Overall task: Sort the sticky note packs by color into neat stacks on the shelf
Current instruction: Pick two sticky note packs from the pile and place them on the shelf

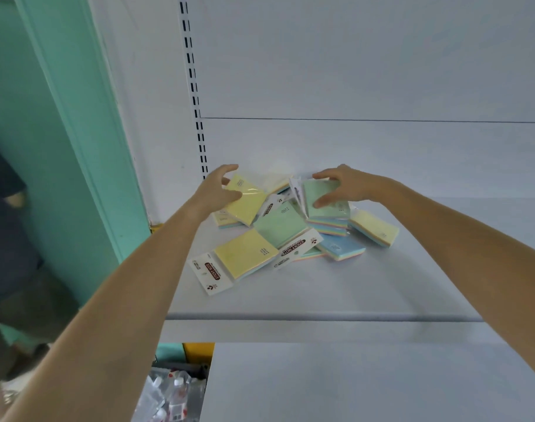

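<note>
My left hand (219,190) was curled around the near corner of a yellow pack (245,199) at the back left of the pile, thumb on top and fingers arched over its far edge, so I had hold of it. My right hand (342,185) was spread over a green pack (327,199) at the back of the pile, thumb pressed on its top face and fingers hooked over its far side; that pack sat tilted on a rainbow-edged pack beneath it. The rest of the packs lay in a loose heap on the white shelf (382,284), near the back wall, not sorted. A second green pack (280,225) lay in the middle, between my hands, overlapping its neighbours. Nearer to me, a second yellow pack (245,254) lay flat with its white header card turned toward the shelf's front edge. A blue pack (341,248) sat to the right of the middle one, and a third yellow pack (374,228) lay just beyond it at the right end of the heap. A slotted upright (194,95) ran up the wall behind my left hand.
</note>
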